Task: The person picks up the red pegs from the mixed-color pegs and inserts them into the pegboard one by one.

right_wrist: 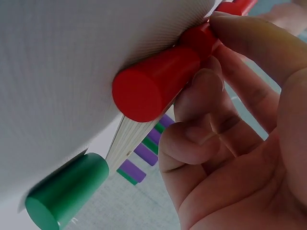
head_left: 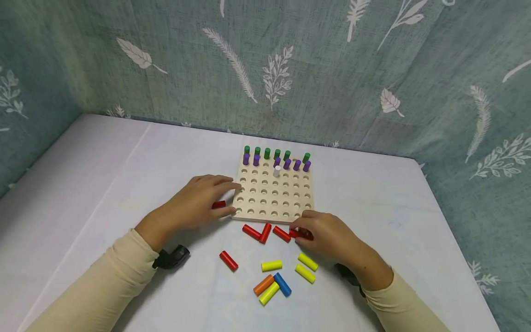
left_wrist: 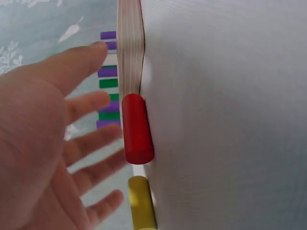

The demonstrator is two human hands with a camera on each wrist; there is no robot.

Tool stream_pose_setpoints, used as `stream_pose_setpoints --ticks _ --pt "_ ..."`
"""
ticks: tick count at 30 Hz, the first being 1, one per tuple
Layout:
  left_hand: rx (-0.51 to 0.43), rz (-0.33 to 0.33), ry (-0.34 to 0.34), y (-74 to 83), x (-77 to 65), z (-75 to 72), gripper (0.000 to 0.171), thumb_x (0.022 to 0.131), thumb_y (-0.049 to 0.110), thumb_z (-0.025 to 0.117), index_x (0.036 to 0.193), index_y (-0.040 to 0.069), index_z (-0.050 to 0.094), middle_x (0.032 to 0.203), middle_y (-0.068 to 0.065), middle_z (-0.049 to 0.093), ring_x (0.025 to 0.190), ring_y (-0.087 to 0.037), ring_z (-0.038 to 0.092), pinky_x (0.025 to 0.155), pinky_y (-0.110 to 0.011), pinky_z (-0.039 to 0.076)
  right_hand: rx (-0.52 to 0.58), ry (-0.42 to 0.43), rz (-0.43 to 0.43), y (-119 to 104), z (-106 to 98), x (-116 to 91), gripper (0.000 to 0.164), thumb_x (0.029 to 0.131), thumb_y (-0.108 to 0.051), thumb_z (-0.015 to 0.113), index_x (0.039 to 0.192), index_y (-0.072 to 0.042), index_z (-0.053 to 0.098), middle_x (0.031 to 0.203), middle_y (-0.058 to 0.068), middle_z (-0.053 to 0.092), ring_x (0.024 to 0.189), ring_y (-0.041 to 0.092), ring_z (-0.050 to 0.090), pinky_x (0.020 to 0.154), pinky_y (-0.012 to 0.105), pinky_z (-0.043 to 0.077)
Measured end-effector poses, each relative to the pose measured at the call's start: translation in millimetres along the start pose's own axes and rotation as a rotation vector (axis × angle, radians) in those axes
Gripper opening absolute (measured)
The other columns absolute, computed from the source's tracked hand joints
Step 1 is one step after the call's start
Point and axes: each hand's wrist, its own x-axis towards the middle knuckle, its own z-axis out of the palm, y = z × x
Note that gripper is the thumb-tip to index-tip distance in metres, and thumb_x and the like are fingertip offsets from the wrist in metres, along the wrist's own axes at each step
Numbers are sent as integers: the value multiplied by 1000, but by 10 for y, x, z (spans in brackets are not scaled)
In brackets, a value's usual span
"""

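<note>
A light wooden pegboard [head_left: 258, 196] with rows of round holes lies on the table. Green pegs [head_left: 267, 153] stand along its back row, purple pegs [head_left: 287, 164] before them, and one white peg [head_left: 277, 171] further forward. My left hand [head_left: 203, 198], fingers spread, rests its fingertips at the board's left edge; a red peg [head_left: 218, 204] lies partly hidden beneath it. At the front right corner, my right hand [head_left: 327, 233] pinches a red peg [head_left: 293, 234] between thumb and fingers. That peg is mostly covered by the hand in the head view.
Several loose red pegs [head_left: 251, 232] lie before the board. Nearer are yellow pegs [head_left: 271, 265], an orange peg [head_left: 263, 285] and a blue peg [head_left: 283, 284]. In the right wrist view a green peg [right_wrist: 67, 191] lies on the table. A patterned curtain [head_left: 186, 69] hangs behind.
</note>
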Motion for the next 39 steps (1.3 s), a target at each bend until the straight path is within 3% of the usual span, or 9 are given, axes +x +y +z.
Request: stream_pose_setpoints --ticks 5,16,21,39 --pt "-1 -45 -71 -21 4 30 68 89 47 72 149 26 49 150 -12 50 142 -36 43 116 -61 30 -25 -8 -15 7 5 -17 25 84 -24 82 107 -15 78 86 -7 63 71 5 49 64 16 46" --pt "-12 -65 -69 -24 -61 80 66 90 44 72 150 27 48 151 -15 49 142 -40 42 112 -64 33 -4 -36 -19 -18 17 3 17 85 -21 77 101 -16 75 87 -9 59 72 5 50 64 17 45" --pt "-33 -71 -60 -7 -34 86 67 90 43 72 151 29 46 153 -15 47 142 -41 42 112 -64 33 9 0 -31 13 -18 -18 13 85 -21 76 95 -17 70 82 -10 55 70 5 48 60 18 43" --pt "-10 -76 -65 7 -36 65 68 90 45 71 151 30 45 153 -15 47 143 -41 41 111 -66 33 292 22 -1 179 -150 -5 18 85 -13 75 98 -17 63 80 -9 60 71 9 55 59 20 50"
